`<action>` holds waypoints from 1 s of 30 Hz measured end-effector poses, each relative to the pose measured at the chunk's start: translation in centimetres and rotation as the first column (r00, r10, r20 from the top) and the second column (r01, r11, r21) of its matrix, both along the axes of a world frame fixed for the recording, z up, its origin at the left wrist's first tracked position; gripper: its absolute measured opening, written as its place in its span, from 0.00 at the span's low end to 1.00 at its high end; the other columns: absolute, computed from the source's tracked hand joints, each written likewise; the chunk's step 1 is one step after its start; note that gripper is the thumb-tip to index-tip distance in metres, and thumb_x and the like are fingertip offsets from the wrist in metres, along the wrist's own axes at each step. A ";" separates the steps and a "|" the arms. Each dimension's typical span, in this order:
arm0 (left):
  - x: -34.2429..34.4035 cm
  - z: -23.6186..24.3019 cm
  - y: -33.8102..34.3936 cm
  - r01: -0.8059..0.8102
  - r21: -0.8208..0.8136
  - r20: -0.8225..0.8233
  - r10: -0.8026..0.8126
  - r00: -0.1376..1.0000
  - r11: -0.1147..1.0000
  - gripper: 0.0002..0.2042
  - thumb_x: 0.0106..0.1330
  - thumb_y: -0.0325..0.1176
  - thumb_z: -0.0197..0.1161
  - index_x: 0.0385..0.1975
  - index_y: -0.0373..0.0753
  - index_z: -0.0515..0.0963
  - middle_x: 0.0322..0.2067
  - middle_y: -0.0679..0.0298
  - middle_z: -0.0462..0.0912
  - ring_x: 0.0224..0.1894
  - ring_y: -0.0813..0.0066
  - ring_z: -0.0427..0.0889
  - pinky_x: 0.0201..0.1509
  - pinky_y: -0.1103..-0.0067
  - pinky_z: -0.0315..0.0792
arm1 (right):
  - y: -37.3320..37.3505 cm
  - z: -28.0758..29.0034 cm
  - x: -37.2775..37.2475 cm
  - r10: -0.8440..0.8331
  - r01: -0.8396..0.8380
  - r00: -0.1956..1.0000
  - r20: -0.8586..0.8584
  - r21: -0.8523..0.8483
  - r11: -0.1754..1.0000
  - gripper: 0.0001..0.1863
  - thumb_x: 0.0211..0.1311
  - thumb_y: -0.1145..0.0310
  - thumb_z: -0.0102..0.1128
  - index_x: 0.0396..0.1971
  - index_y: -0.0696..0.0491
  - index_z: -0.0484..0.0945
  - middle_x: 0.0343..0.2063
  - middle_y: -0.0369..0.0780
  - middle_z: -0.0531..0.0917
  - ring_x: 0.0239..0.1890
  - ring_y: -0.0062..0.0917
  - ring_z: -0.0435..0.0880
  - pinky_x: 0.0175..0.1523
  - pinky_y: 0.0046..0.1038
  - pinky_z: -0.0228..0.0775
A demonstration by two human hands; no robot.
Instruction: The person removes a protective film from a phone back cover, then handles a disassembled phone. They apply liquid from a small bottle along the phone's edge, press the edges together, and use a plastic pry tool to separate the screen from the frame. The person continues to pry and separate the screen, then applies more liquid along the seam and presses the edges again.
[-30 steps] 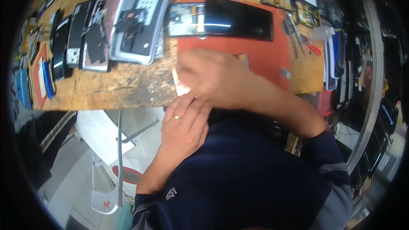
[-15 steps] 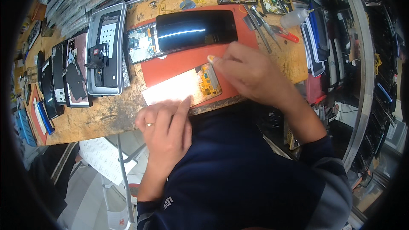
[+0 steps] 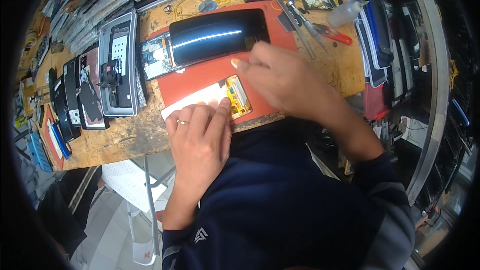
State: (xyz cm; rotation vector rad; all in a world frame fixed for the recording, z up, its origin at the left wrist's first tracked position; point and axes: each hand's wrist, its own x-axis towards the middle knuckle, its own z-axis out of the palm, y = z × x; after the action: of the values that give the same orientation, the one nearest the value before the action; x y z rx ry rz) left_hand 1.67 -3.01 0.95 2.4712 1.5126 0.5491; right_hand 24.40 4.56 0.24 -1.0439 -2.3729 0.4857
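Note:
A phone screen panel (image 3: 195,94) lies back side up near the bench's front edge, its back bright white with an orange flex circuit (image 3: 240,100) at the right end. Across its lower part rests my left hand (image 3: 200,132), fingers stretched out and index tip beside the flex. My right hand (image 3: 277,77) hovers just above the panel's right end. Its fingers are closed in a pinch on a small orange-and-white piece (image 3: 235,63), too small to name. Beyond the hands, a black glass screen (image 3: 220,35) partly covers an opened phone with its circuit board exposed (image 3: 157,56).
A red-orange mat (image 3: 200,71) lies under the work. At the left, a grey tray (image 3: 132,60) stands beside several phone parts. Tweezers, a screwdriver-like tool (image 3: 310,26), red-handled cutters (image 3: 335,34) and a squeeze bottle (image 3: 344,15) lie at the right.
My right hand has lifted slightly away from the panel and moved left, the small piece still in its pinch. My left hand has slid further up onto the panel. The view has shifted slightly.

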 end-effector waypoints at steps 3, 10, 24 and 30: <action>0.1 0.0 -0.2 -0.030 -0.031 0.029 0.031 0.999 0.999 0.16 0.63 0.26 0.73 0.52 0.40 0.88 0.38 0.63 0.82 0.44 0.61 0.81 0.53 0.65 0.66 | 0.0 -0.1 -0.2 0.136 -0.139 0.989 -0.053 -0.048 0.989 0.07 0.70 0.72 0.62 0.36 0.61 0.79 0.33 0.44 0.76 0.35 0.39 0.84 0.39 0.39 0.78; -0.9 0.5 -0.8 -0.029 -0.080 0.090 0.036 0.995 0.996 0.16 0.63 0.28 0.75 0.51 0.40 0.86 0.43 0.61 0.84 0.51 0.60 0.82 0.58 0.65 0.66 | -1.2 -0.4 1.0 -0.009 0.011 0.987 -0.158 0.011 1.000 0.08 0.69 0.76 0.68 0.45 0.61 0.86 0.31 0.42 0.79 0.31 0.34 0.83 0.34 0.35 0.75; -2.2 0.6 -1.1 -0.036 -0.179 0.040 0.044 0.998 0.983 0.27 0.57 0.31 0.80 0.59 0.41 0.83 0.54 0.56 0.83 0.59 0.55 0.80 0.64 0.63 0.64 | -8.4 0.0 0.5 -0.221 0.182 0.953 -0.210 -0.188 0.965 0.15 0.60 0.81 0.73 0.47 0.63 0.85 0.32 0.41 0.77 0.30 0.33 0.82 0.35 0.33 0.77; -3.5 0.6 0.4 -0.049 -0.181 0.024 0.054 0.998 0.982 0.36 0.58 0.38 0.81 0.68 0.37 0.76 0.64 0.53 0.80 0.67 0.49 0.75 0.69 0.60 0.64 | -8.1 -0.6 -0.9 -0.259 0.230 0.941 -0.218 -0.150 0.961 0.16 0.59 0.84 0.73 0.48 0.63 0.86 0.31 0.41 0.78 0.30 0.32 0.83 0.34 0.33 0.76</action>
State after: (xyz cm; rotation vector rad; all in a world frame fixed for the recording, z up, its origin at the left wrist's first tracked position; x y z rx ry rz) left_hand -1.81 -2.65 1.55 2.2843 1.5459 0.4327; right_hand 23.53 -3.49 -0.41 -1.2435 -1.9927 0.6307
